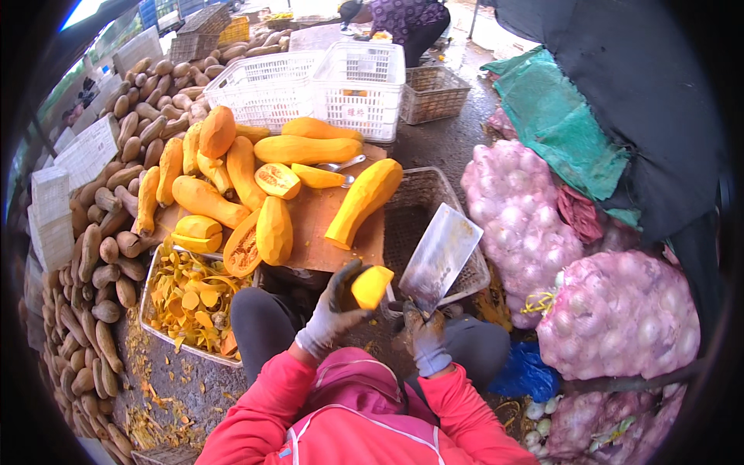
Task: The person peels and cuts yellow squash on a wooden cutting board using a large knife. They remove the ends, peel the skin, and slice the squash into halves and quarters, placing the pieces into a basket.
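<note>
My gloved left hand (339, 306) is closed around a short chunk of peeled squash (372, 287), yellow and cut flat. In my gloved right hand (423, 332) is the handle of a cleaver (439, 258), its broad blade tilted up and away from me, apart from the chunk. Just beyond, a brown board (328, 226) bears several peeled squashes (364, 203), some whole. One cut half (277, 180) shows its seeds. Two metal spoons (342, 164) lie among them. Under the blade stands a dark crate (425, 186), its inside partly hidden.
Left of my knee, a white crate (149, 316) is full of peelings. Unpeeled squashes (91, 256) are heaped along the left. White crates (358, 93) stand behind the board. Net sacks of onions (620, 314) fill the right side, beside a blue plastic bag (525, 372). Another person (403, 19) bends at the back.
</note>
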Demonstrator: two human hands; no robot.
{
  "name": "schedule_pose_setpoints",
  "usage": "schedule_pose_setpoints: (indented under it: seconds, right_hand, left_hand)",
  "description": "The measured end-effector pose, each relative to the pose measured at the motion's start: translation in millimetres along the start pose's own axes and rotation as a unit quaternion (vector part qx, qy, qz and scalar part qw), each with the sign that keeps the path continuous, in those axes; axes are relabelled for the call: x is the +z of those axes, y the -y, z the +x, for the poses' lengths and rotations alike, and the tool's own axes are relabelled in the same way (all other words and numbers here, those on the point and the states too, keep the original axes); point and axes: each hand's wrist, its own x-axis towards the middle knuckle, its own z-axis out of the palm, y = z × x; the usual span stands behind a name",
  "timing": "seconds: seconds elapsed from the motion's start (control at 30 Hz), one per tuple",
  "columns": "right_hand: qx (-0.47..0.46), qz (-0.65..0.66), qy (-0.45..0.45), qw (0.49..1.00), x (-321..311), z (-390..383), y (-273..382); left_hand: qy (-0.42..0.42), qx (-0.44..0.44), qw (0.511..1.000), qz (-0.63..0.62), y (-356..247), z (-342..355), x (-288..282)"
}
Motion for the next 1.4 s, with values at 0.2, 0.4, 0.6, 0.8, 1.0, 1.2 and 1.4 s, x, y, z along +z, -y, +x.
schedule_pose_setpoints:
  seconds: [0.2,0.4,0.6,0.8,1.0,1.2,1.4]
  right_hand:
    - [-0.215,-0.190,0.058,0.956,-20.7,-25.6,27.8]
    - [-0.104,-0.324,0.093,0.936,-41.4,-47.3,44.9]
    - [-0.127,0.050,-0.023,0.990,-44.5,-48.9,35.3]
    - [-0.065,-0.135,0.022,0.988,-57.8,-49.6,30.1]
    - [-0.294,-0.241,0.035,0.924,-33.5,-46.8,53.7]
    - [-0.466,-0.293,0.182,0.815,15.6,-44.2,89.2]
    - [-0.586,-0.234,0.260,0.731,113.4,-35.3,109.9]
  left_hand:
    - [0.020,-0.131,0.991,-0.025,11.8,-38.4,45.8]
    - [0.035,-0.127,0.991,0.016,3.4,-52.5,66.9]
    - [-0.048,-0.175,0.950,-0.255,-18.9,-48.4,86.2]
    - [0.009,-0.273,0.935,-0.226,-12.7,-46.3,80.5]
    - [-0.063,-0.175,0.915,-0.358,-28.0,-69.6,58.5]
    - [-0.066,0.037,0.992,0.104,-52.2,-118.6,-7.2]
    - [-0.247,0.074,0.956,0.141,-74.7,-189.8,-71.8]
